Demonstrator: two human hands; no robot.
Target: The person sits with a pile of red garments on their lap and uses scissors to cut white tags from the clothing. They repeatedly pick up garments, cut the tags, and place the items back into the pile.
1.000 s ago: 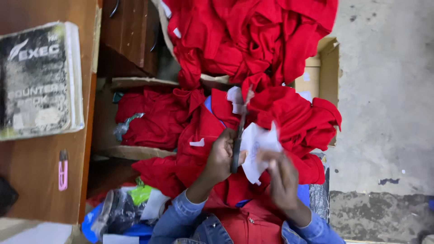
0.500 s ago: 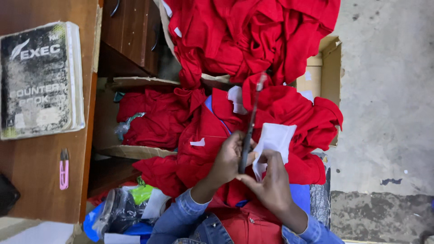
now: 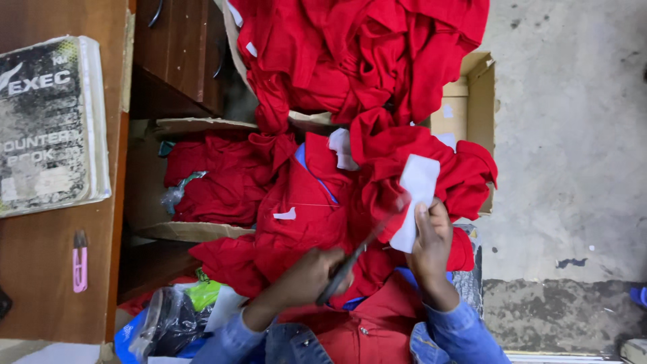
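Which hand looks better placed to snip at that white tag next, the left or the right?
Probably the left hand: it grips the scissors, whose blades point toward the white tag. The right hand is busy pinching that tag up off the red garment.

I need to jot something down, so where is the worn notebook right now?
In the head view the worn notebook lies at the far left on the wooden desk, above the small pink clip and left of the boxes of red garments.

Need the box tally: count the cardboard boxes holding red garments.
2. One cardboard box sits at the top right under the big red heap; another lies at the left beside the wooden desk. More may be hidden beneath the garments.
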